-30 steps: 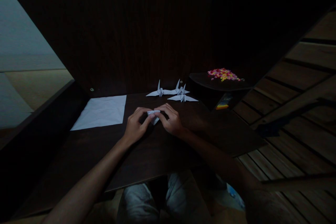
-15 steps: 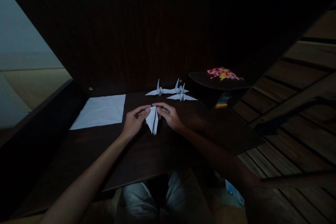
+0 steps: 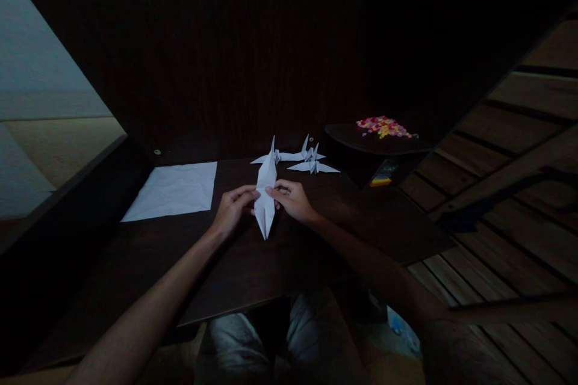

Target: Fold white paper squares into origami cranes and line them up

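Between my hands is a folded piece of white origami paper point(image 3: 265, 207), long and narrow, with a pointed top and two points at its lower end. My left hand point(image 3: 235, 207) pinches its left edge, thumb in front. From the right, my right hand point(image 3: 291, 198) grips it near the middle, thumb on its front face. Behind it, the paper's upper tip overlaps a finished paper crane point(image 3: 259, 160). Two more paper cranes stand close by to the right, the front one point(image 3: 313, 167) with its wings spread.
A flat, creased white sheet point(image 3: 174, 189) lies on the dark desk point(image 3: 217, 277) at left. Small pink, red and yellow pieces point(image 3: 383, 126) are heaped on a rounded shelf point(image 3: 347, 135) at right. A dark panel rises behind the desk. Wooden slats point(image 3: 519, 192) are at far right.
The folded paper has opened out from a short kite shape into a longer form, its upper flap now pointing up and away. Both hands have shifted to hold its middle.
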Motion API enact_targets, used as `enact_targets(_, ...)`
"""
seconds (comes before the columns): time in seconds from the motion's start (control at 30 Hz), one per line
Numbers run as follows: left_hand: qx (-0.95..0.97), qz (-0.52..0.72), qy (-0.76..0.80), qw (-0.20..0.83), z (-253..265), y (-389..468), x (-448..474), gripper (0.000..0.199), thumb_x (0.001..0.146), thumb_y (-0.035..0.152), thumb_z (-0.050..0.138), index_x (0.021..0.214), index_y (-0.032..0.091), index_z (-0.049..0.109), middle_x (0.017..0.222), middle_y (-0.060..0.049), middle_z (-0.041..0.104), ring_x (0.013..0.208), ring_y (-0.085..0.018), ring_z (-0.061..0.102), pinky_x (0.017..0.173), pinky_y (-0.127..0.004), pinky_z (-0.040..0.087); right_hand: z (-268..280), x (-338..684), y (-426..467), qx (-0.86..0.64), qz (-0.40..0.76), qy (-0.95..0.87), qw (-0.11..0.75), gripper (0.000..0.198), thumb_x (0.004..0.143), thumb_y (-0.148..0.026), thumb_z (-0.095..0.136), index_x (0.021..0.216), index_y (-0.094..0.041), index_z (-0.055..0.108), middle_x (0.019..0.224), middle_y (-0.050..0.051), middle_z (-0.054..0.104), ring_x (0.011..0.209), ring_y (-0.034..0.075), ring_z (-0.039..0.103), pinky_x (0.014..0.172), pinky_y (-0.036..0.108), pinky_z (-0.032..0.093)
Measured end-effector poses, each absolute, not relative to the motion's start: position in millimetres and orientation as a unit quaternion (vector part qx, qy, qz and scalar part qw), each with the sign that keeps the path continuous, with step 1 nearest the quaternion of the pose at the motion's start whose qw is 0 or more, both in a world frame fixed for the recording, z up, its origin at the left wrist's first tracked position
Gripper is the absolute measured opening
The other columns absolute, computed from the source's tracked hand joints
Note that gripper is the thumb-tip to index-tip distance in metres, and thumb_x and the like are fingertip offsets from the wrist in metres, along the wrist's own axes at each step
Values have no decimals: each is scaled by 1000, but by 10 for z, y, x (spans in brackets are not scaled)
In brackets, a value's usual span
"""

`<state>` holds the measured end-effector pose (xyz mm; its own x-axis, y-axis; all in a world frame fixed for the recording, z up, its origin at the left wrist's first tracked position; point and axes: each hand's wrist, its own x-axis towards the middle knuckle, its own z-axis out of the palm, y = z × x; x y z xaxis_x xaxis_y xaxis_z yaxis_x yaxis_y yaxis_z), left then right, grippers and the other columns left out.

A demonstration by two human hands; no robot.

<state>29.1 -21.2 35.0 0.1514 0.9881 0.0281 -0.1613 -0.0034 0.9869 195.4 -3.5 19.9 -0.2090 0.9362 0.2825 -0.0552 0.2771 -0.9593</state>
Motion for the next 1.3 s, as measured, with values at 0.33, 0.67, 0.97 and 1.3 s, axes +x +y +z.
enact_targets(0.33,566,489,437,499,325,-198,273,33,67,44,74,80,14,70,71,-4,72,62,-16,63,59,-25,48,233,1947,-63,-353,518,-603,494,32,69,-44,71,71,-15,57,52,-4,55,42,8,51,39,19,42)
enact_targets(0.67,576,457,435,520,361,-220,268,37,63,43,75,83,12,68,73,-5,71,67,-18,64,64,-27,48,202,1941,-40,-361,516,-599,494,28,72,-40,67,67,-15,55,44,-6,52,36,6,47,36,17,40)
enact_targets(0.97,538,511,429,515,320,-172,269,20,64,33,74,76,16,71,73,-1,70,68,-16,61,66,-26,46,237,1932,-83,-313,549,-606,483,34,71,-39,70,91,-18,52,54,-8,57,41,10,56,39,20,47)
enact_targets(1.3,460,541,384,590,342,-200,281,21,59,24,72,78,17,77,87,-7,74,79,-21,64,73,-31,49,258,1991,-75,-263,500,-653,505,23,77,-36,65,89,-19,73,68,-1,57,51,9,53,47,24,47)
